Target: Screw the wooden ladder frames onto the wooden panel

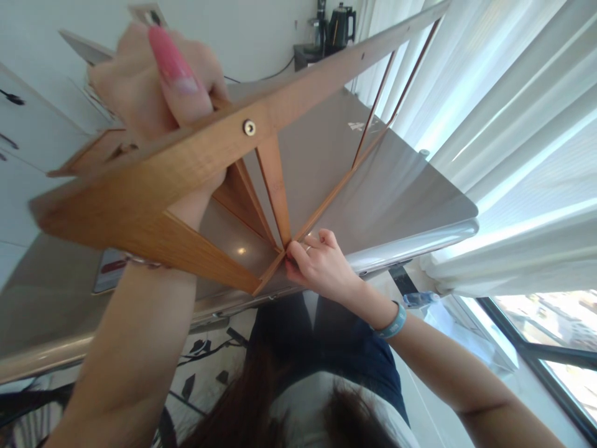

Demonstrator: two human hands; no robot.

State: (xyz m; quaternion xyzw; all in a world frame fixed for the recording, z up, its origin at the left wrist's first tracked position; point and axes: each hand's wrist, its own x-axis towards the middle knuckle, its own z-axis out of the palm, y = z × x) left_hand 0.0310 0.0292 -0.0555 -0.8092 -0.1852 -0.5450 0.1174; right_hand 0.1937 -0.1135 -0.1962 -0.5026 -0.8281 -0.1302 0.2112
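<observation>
The frame [275, 177] was of smooth, grained brown wood, its flat bars meeting at angles; a round metal fastener [249, 127] sat in the upper bar [289, 106]. It was tilted above the grey desk [317, 137]. The left grip [161, 93] clasped it behind that bar; the right grip [321, 261] pinched the lower bar [326, 202].

A person's left arm [140, 330] stretches upward and forward, the left hand [153, 81] curled, its thumb [184, 102] showing a long pink nail [168, 56]. The right arm [448, 367] slants in lower, the right hand's [321, 261] fingers bent in a pinch.
</observation>
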